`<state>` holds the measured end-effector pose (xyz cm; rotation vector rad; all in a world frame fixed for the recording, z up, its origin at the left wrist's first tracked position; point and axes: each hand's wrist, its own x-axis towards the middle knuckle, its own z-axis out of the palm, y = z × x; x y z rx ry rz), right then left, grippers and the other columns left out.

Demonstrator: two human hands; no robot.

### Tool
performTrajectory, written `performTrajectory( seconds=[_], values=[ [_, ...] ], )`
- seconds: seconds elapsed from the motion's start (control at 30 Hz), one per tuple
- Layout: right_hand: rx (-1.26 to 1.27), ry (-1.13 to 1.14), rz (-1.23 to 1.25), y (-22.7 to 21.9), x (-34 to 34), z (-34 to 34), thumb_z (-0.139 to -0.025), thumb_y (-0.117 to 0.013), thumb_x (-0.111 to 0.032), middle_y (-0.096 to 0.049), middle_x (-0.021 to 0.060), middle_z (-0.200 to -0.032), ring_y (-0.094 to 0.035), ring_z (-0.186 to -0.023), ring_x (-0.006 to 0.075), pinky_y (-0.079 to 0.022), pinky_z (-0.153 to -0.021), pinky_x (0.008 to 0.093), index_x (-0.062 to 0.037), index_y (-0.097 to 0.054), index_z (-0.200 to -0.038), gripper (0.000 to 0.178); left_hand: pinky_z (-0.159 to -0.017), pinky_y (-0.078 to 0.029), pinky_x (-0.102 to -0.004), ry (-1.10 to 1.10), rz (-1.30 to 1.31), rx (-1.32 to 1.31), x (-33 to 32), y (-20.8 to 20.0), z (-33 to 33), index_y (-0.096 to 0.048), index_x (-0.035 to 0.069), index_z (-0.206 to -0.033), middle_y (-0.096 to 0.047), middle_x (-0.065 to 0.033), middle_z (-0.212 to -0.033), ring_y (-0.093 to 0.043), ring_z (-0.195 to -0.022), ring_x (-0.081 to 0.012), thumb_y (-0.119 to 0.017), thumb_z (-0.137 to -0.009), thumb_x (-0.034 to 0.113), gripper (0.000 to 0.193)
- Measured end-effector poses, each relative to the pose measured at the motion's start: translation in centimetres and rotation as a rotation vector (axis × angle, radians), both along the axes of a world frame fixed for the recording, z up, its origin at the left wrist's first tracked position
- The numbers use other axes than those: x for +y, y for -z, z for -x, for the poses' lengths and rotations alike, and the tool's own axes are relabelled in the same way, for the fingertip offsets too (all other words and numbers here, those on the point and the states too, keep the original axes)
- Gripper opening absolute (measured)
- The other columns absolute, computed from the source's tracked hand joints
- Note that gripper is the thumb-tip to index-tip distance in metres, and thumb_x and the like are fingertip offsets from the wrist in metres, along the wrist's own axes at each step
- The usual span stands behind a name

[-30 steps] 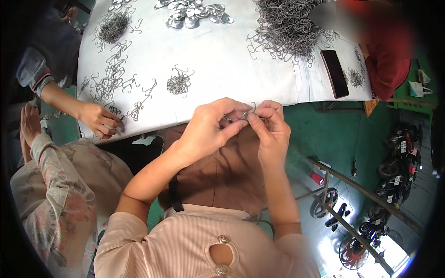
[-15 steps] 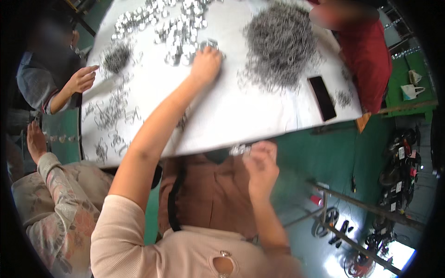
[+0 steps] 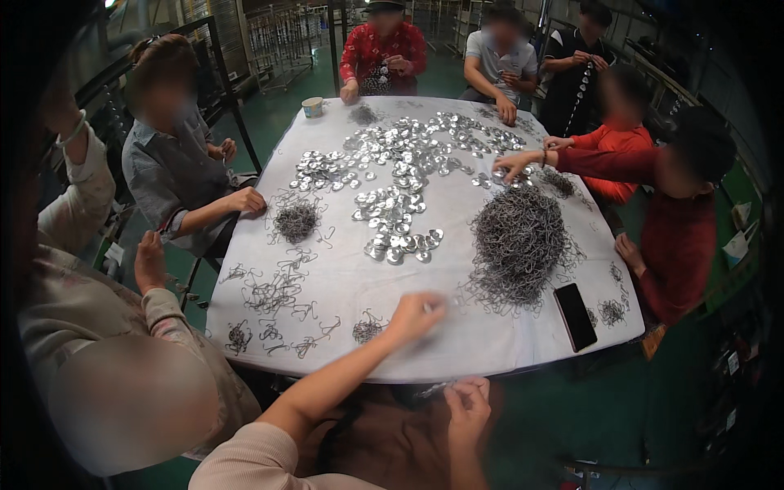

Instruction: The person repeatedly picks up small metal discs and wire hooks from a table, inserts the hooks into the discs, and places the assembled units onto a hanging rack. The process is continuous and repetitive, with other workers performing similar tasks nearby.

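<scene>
My left hand (image 3: pixel 416 318) is over the near part of the white-covered table (image 3: pixel 482 347), its fingertips smeared by motion. Whether anything is between them I cannot tell. Below the table's near edge, my right hand (image 3: pixel 468 408) pinches some small shiny metal pieces (image 3: pixel 433 390), partly dim and blurred. Nearest my left hand lie a small clump of wire hooks (image 3: pixel 369 328) and, to the right, a big grey heap of wire hooks (image 3: pixel 521 245). Farther off, silvery metal discs (image 3: pixel 396 214) spread across the middle of the table.
Several people sit or stand around the table; one in dark red reaches a hand (image 3: pixel 516 165) over the discs. A black phone (image 3: pixel 576 317) lies at the right. Loose hooks (image 3: pixel 278 290) are scattered at the left, near another hook pile (image 3: pixel 296 222). A paper cup (image 3: pixel 312 107) stands far left.
My left hand has drawn back from the discs toward the near edge. My right hand stays below the edge with its metal pieces. The view has tilted up, showing more people.
</scene>
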<state>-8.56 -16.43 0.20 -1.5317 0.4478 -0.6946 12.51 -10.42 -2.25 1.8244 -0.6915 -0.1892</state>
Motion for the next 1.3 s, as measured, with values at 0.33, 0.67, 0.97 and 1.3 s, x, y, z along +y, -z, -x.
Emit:
performTrajectory(
  seconds=[0.33, 0.67, 0.97, 1.3],
  values=[
    [0.009, -0.020, 0.111, 0.7, 1.1, 0.2, -0.072, -0.072, 0.002, -0.053, 0.0050, -0.092, -0.049, -0.075, 0.0134, -0.043, -0.067, 0.0251, -0.0015, -0.065, -0.083, 0.013, -0.077, -0.051, -0.0289, 0.119, 0.146, 0.050, 6.8, -4.8, 11.8, -0.068, 0.000, -0.096, -0.069, -0.0108, -0.090, -0.065, -0.083, -0.0184, -0.067, -0.081, 0.008, 0.017],
    [0.153, 0.011, 0.278, -0.2, 1.2, 0.8, -0.075, -0.072, -0.002, -0.054, 0.0070, -0.092, -0.052, -0.079, 0.0167, -0.044, -0.069, 0.0273, -0.0007, -0.065, -0.084, 0.011, -0.071, -0.050, -0.0279, 0.057, 0.118, 0.055, 6.9, -5.4, 13.0, -0.066, 0.000, -0.094, -0.069, -0.0117, -0.090, -0.066, -0.080, -0.0184, -0.069, -0.080, 0.005, 0.015],
    [0.285, -0.131, 0.314, -0.7, -4.6, -1.1, -0.085, -0.064, -0.008, -0.058, 0.0054, -0.096, -0.055, -0.086, 0.0137, -0.043, -0.072, 0.0251, -0.0005, -0.063, -0.098, 0.015, -0.082, -0.047, -0.0340, 0.223, 0.228, 0.004, 7.5, 1.0, 10.5, -0.067, 0.007, -0.088, -0.063, -0.0078, -0.091, -0.058, -0.096, -0.0257, -0.070, -0.075, 0.008, 0.013],
    [0.466, -0.742, 0.890, 1.1, -0.2, -19.5, -0.079, -0.066, -0.015, -0.064, 0.0118, -0.093, -0.062, -0.085, 0.0300, -0.048, -0.074, 0.0383, -0.0065, -0.069, -0.090, 0.014, -0.099, -0.041, -0.0411, 0.386, 0.340, 0.190, 8.0, 4.3, 8.6, -0.068, 0.004, -0.087, -0.066, -0.0081, -0.090, -0.062, -0.091, -0.0238, -0.071, -0.078, 0.005, 0.009]
  ],
)
